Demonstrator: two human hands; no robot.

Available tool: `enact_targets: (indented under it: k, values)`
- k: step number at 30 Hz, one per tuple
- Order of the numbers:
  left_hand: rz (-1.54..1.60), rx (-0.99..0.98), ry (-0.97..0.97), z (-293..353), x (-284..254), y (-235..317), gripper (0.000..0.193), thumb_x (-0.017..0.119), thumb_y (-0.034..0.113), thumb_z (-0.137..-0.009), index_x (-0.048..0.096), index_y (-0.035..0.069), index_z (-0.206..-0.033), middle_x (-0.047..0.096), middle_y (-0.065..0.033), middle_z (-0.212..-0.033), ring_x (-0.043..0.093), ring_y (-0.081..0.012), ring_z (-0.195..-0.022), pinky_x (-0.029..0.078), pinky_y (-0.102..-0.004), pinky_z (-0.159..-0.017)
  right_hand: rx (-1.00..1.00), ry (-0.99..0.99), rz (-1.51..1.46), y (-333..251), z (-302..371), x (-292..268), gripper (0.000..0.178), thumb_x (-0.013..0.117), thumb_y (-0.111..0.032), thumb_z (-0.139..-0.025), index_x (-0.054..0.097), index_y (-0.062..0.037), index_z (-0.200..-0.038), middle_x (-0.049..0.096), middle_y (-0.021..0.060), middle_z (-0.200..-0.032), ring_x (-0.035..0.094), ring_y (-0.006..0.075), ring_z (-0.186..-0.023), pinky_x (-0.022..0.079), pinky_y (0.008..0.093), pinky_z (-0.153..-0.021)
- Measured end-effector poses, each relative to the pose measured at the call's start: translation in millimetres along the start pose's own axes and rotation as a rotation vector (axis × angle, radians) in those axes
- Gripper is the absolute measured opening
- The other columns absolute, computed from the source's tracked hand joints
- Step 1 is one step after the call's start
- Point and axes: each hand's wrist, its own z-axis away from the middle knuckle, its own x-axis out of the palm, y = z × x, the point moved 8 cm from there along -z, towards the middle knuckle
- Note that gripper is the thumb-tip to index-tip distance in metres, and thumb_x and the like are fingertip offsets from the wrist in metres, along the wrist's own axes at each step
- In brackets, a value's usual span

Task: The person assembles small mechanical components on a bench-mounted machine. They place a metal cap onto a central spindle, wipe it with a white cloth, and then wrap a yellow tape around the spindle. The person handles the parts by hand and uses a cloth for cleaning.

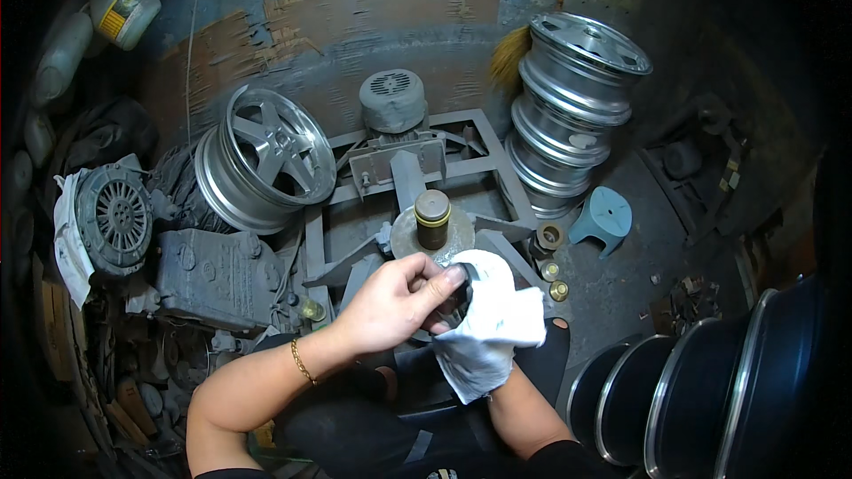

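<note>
In front of me, my left hand (pixel 386 302) is closed, thumb and fingers pinching a small dark part (pixel 462 288), perhaps a ring, whose shape is mostly hidden. A white cloth (pixel 493 310) is bunched against that part. My right hand is underneath the cloth and holds it; only the right forearm (pixel 530 412) shows below. Just beyond the hands, an upright metal shaft (pixel 432 229) with yellow bands near its top rises from a round flange (pixel 404 236). This flange sits on a grey steel frame (pixel 495 155) that carries an electric motor (pixel 393 102).
One silver wheel rim (pixel 280 151) leans left of the frame. Several rims (pixel 568 115) are stacked at the right, near a broom (pixel 509 58) and a blue stool (pixel 603 217). Dark rims (pixel 710 390) stand at the lower right. A dusty machine housing (pixel 217 279) lies left.
</note>
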Motion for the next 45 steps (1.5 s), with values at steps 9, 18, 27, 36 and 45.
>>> enact_targets:
  k: [9, 18, 27, 36, 45]
  values:
    - [-1.091, 0.926, 0.075, 41.4, 23.0, 64.6, 0.064, 0.079, 0.024, -0.08, 0.054, 0.004, -0.136, 0.056, -0.0193, -0.123, 0.059, -0.0351, -0.106, 0.051, -0.0405, -0.092, 0.64, 0.034, -0.941, 37.4, 8.3, 14.9, 0.055, 0.073, -0.013, -0.078, 0.045, -0.0007, -0.124, 0.058, 0.0135, -0.114, 0.061, 0.0269, -0.101, 0.05, 0.0365, -0.086]
    - [-1.181, 0.934, 0.1, 45.2, 25.9, 65.4, 0.073, 0.08, 0.027, -0.077, 0.05, -0.003, -0.136, 0.057, -0.0191, -0.117, 0.06, -0.0342, -0.102, 0.051, -0.0398, -0.087, 0.065, -0.288, 0.011, -7.8, -2.5, 7.0, 0.073, 0.079, -0.012, -0.073, 0.04, 0.0002, -0.134, 0.06, 0.0148, -0.117, 0.061, 0.0262, -0.106, 0.049, 0.0367, -0.091]
    - [-1.406, 1.029, 0.133, 47.8, 30.3, 68.9, 0.071, 0.073, 0.035, -0.08, 0.052, -0.009, -0.131, 0.057, -0.0169, -0.108, 0.058, -0.0296, -0.09, 0.053, -0.0357, -0.079, -0.23, -0.219, 0.356, -20.8, -4.2, 1.6, 0.076, 0.081, -0.017, -0.068, 0.046, 0.0047, -0.131, 0.059, 0.0176, -0.112, 0.06, 0.0342, -0.1, 0.048, 0.042, -0.089]
    - [-1.505, 0.996, 0.228, 41.8, 38.9, 56.2, 0.066, 0.069, 0.04, -0.082, 0.056, -0.013, -0.119, 0.055, -0.0173, -0.099, 0.056, -0.0271, -0.083, 0.052, -0.0324, -0.068, -0.249, -0.102, 0.459, -35.7, -0.1, -0.9, 0.072, 0.081, -0.016, -0.068, 0.047, 0.0038, -0.129, 0.058, 0.017, -0.112, 0.06, 0.0325, -0.099, 0.048, 0.0404, -0.09]
    - [-1.169, 0.867, 0.356, 48.8, 28.0, 58.5, 0.057, 0.075, 0.035, -0.081, 0.057, -0.012, -0.107, 0.053, -0.0182, -0.086, 0.057, -0.0322, -0.075, 0.051, -0.0375, -0.067, 0.01, -0.072, -0.064, 12.2, 1.5, 7.6, 0.046, 0.064, -0.016, -0.086, 0.05, 0.0001, -0.127, 0.06, 0.0141, -0.114, 0.06, 0.0252, -0.102, 0.049, 0.0363, -0.091]
